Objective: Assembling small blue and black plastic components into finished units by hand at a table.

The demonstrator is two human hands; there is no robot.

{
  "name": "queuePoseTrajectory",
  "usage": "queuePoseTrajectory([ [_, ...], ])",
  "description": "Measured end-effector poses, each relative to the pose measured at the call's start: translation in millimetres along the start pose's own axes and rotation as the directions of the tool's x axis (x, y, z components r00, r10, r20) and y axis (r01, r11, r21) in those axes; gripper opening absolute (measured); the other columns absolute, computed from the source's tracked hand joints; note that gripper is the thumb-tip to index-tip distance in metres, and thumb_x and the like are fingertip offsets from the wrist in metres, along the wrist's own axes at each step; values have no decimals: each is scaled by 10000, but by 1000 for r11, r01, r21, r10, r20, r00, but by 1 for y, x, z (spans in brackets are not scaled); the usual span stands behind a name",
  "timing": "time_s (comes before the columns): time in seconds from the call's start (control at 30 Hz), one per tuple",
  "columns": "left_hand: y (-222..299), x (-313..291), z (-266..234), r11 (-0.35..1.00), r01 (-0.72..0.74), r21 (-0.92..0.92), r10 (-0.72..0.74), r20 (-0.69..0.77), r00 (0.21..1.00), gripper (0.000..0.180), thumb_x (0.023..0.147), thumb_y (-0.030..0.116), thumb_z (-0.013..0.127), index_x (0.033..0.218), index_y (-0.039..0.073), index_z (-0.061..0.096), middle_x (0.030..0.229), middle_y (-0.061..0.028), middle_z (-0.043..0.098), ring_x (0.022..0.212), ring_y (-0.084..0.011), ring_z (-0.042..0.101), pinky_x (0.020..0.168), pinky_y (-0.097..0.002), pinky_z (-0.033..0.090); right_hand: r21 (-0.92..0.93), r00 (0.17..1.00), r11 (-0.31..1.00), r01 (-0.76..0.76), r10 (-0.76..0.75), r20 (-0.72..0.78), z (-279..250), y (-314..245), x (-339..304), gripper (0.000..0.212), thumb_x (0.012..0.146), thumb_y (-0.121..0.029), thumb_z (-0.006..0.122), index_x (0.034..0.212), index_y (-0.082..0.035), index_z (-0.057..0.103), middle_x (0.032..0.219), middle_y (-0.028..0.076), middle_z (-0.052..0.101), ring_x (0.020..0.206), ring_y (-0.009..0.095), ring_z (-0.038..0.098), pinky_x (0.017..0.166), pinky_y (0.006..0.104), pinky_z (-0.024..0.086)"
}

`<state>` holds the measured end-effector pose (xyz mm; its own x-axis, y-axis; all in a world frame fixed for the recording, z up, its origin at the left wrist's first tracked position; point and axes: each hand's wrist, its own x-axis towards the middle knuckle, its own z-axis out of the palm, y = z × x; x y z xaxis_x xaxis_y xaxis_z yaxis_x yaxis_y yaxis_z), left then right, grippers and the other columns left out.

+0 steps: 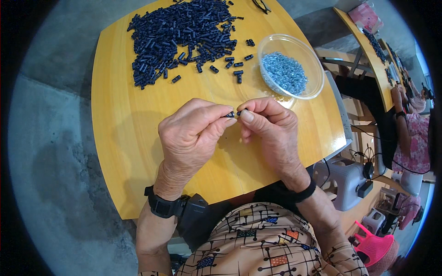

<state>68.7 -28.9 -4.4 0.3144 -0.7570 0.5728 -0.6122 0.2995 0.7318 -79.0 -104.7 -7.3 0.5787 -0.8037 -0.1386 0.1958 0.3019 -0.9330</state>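
Note:
Over the middle of the yellow table, my left hand (191,129) pinches a small black cylindrical piece (230,114) between thumb and fingertips. Just beside it, my right hand (274,126) is closed on a tiny dark part (239,112), mostly hidden by the thumb and forefinger. The two parts are almost end to end; whether they touch I cannot tell. Beyond my hands lies a wide pile of small black cylinders (184,34). Several loose ones (214,69) are scattered at its near right edge.
A round clear plastic bowl (317,69) holding many small, shiny, bluish transparent pieces (284,72) stands right of the pile. Eyeglasses (261,6) lie at the table's (115,138) far edge. Off to the right are a grey plastic stool (338,181), another worktable (363,43) and a person working there.

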Motion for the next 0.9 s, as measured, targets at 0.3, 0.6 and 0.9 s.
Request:
queuePoseTrajectory([
  [0.3,-2,-1,1,999,14,-34,-14,-3,1000,175,704,-17,760,861,11,688,769,-90,665,676,-170,642,591,-257,509,2,995,995,104,-104,8,6,2,-3,119,863,-52,659,955,23,652,748,17,638,601,51,563,547,187,473],
  [0.6,0,-1,0,1000,25,-17,-25,23,999,174,699,-8,766,854,12,689,766,-90,665,666,-169,641,585,-258,509,-78,992,988,130,-130,6,4,0,-5,111,855,-32,664,947,27,642,742,17,632,607,46,559,551,184,471],
  [0.9,-1,-3,2,1000,-4,20,3,34,999,178,688,-12,764,847,16,688,753,-90,658,641,-180,640,563,-264,508,-257,972,939,230,-235,10,2,3,-3,103,840,-32,682,920,25,650,756,27,643,627,52,577,565,191,481],
])
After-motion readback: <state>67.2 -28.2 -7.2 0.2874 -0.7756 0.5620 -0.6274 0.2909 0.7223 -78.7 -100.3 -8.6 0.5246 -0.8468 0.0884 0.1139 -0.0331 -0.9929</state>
